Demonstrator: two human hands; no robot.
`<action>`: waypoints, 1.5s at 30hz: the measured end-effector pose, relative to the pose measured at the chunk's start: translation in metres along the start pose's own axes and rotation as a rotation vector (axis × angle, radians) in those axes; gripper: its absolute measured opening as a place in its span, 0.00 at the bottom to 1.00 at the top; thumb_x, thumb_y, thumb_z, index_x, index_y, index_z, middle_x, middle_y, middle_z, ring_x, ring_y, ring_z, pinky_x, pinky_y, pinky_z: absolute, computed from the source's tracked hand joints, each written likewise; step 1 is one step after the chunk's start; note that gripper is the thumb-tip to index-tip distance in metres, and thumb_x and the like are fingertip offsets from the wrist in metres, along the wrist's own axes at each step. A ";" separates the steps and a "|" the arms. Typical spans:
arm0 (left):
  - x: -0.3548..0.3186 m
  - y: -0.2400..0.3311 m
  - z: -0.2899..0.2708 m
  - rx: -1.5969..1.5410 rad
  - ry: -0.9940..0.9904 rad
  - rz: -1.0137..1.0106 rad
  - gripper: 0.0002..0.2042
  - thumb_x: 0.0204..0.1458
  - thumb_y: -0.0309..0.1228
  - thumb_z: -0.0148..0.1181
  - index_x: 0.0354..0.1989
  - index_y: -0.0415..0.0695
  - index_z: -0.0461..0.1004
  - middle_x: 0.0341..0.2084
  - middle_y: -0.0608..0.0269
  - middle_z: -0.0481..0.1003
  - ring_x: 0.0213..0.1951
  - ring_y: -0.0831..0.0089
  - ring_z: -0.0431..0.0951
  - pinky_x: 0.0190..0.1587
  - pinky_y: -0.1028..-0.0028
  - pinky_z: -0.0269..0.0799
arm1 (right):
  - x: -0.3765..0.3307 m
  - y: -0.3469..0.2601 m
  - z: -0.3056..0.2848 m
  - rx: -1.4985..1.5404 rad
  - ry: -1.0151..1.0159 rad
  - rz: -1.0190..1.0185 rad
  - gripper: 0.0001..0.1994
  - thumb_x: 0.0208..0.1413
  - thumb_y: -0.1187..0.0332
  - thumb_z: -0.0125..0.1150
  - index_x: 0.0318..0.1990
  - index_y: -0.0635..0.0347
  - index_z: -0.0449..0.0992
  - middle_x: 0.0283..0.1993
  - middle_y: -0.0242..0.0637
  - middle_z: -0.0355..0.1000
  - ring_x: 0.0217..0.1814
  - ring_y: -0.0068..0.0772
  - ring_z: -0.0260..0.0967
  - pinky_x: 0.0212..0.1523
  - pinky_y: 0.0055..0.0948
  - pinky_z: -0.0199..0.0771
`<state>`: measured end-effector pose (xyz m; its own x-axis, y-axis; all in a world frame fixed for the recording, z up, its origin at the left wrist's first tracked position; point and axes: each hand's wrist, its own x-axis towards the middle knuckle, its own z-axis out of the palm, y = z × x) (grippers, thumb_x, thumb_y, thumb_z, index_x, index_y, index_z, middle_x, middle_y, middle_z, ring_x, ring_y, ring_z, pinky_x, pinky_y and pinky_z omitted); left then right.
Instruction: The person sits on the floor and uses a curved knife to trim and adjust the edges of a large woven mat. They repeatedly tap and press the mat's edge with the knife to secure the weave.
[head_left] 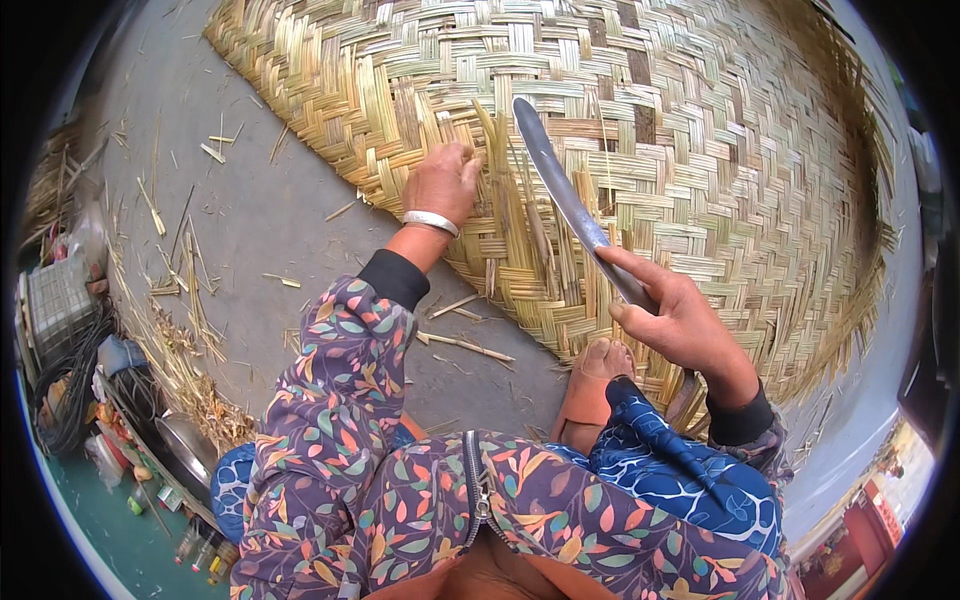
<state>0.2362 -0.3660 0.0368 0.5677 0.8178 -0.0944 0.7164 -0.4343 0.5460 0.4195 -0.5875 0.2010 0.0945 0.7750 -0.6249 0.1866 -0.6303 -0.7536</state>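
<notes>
A large woven mat (690,190) of flat, straw-coloured strips lies on the grey floor. My left hand (440,187), with a silver bangle at its wrist, rests at the mat's left edge with its fingers curled. What those fingers hold, if anything, is hidden. Beside it, several loose strip ends (520,215) stick up from the weave. In my right hand (680,315) is a curved knife (562,185), its long metal blade slanting up and left over these strips. My thumb and fingers press round the blade's lower part.
My bare foot (600,375) is at the mat's near edge. Cut bits of straw (465,346) are scattered on the grey floor (255,190). To the left are a heap of dry stalks (200,375), a metal bowl (185,445), a pale crate (58,305) and several bottles (205,555).
</notes>
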 end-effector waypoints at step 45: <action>-0.007 0.017 0.000 -1.030 -0.466 -0.670 0.06 0.54 0.31 0.66 0.31 0.47 0.73 0.17 0.74 0.72 0.15 0.84 0.67 0.15 0.82 0.60 | 0.002 0.014 0.013 0.415 -0.320 0.171 0.29 0.55 0.69 0.60 0.67 0.51 0.65 0.27 0.20 0.64 0.25 0.10 0.55 0.25 0.17 0.55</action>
<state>0.2448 -0.3790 0.0471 0.4599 0.4641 -0.7570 0.3941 0.6573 0.6424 0.4093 -0.5949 0.1867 -0.2241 0.6487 -0.7273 -0.2132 -0.7609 -0.6129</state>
